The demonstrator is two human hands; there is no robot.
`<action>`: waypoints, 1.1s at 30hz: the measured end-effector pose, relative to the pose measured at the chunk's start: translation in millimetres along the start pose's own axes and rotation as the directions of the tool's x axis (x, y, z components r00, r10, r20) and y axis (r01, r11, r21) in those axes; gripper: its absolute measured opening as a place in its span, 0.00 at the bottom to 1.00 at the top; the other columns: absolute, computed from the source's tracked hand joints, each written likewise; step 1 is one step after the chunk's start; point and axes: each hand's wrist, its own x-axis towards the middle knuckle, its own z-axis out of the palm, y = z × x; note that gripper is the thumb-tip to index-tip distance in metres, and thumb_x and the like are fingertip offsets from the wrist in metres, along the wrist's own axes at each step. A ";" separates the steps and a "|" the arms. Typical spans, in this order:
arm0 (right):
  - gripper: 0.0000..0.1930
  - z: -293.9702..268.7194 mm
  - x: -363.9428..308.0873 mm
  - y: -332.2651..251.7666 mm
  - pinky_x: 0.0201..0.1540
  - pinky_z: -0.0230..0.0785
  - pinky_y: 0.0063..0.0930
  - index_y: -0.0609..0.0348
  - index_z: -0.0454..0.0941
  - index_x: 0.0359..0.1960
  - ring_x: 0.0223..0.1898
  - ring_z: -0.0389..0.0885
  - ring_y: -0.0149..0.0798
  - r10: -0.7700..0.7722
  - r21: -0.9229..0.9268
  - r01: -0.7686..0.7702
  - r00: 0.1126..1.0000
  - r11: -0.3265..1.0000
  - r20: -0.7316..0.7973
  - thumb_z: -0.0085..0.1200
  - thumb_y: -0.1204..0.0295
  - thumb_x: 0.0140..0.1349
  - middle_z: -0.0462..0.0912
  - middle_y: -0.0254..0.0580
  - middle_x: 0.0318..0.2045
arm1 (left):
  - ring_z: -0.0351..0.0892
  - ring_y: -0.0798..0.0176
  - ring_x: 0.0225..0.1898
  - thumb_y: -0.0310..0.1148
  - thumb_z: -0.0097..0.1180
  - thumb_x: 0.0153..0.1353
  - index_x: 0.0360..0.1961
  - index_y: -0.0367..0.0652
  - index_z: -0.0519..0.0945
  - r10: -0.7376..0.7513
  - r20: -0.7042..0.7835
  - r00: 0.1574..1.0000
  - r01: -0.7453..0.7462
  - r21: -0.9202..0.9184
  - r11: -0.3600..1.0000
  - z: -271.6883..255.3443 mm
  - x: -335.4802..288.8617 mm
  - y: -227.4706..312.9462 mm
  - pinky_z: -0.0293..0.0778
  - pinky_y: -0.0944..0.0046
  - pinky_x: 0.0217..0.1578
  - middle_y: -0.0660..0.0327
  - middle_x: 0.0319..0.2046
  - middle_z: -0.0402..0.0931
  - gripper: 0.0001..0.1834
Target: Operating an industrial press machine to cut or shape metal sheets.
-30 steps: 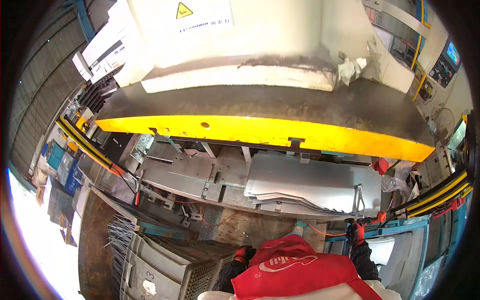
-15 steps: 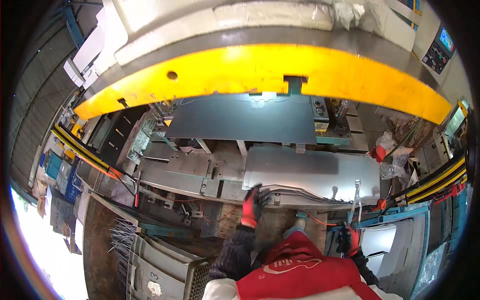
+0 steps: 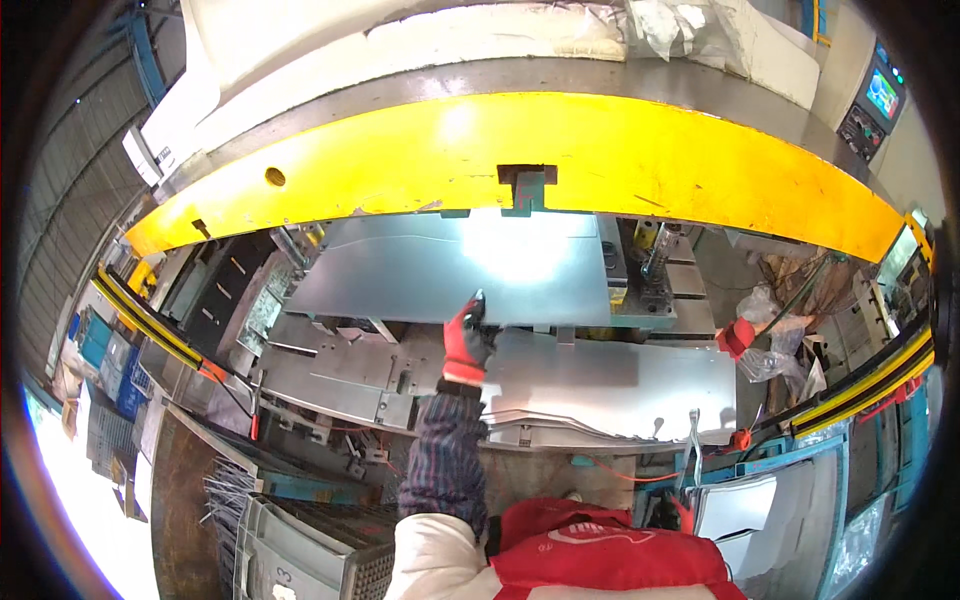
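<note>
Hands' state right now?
Left hand: at the near edge of the flat metal sheet; open or closed, cannot tell.
Right hand: by the slim metal tool; grip cannot be told.

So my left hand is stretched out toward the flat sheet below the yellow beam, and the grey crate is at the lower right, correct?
Not quite: the head view shows the grey crate at its lower left, not lower right. Your left hand is stretched out toward the flat sheet below the yellow beam, as you say.
</note>
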 end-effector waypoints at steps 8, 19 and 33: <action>0.10 56.7 6.9 -307.8 0.20 0.66 0.21 0.62 0.68 0.33 0.18 0.70 0.29 -0.202 0.234 0.108 0.881 0.966 0.428 0.49 0.75 0.47 0.71 0.36 0.19 | 0.74 0.59 0.32 0.32 0.41 0.54 0.39 0.37 0.70 -0.051 -0.098 0.994 0.038 -0.138 0.990 -53.8 -33.0 -39.4 0.75 0.60 0.27 0.56 0.36 0.71 0.14; 0.13 165.9 84.0 -420.4 0.24 0.64 0.23 0.63 0.67 0.31 0.19 0.70 0.28 -0.121 -0.242 0.314 0.803 0.918 0.583 0.55 0.71 0.45 0.72 0.33 0.20 | 0.67 0.64 0.44 0.24 0.39 0.54 0.40 0.35 0.70 0.179 0.114 0.977 -0.208 0.340 0.917 -66.3 -40.9 -52.9 0.75 0.56 0.35 0.57 0.44 0.67 0.12; 0.07 95.0 -68.2 -392.7 0.10 0.54 0.16 0.65 0.71 0.27 0.09 0.61 0.22 0.005 0.011 -0.015 0.798 1.000 0.603 0.49 0.75 0.47 0.66 0.30 0.10 | 0.64 0.43 0.46 0.47 0.35 0.57 0.51 0.32 0.56 -0.513 0.403 0.758 0.651 -0.413 0.636 -59.3 -61.1 -9.5 0.65 0.51 0.46 0.41 0.48 0.59 0.29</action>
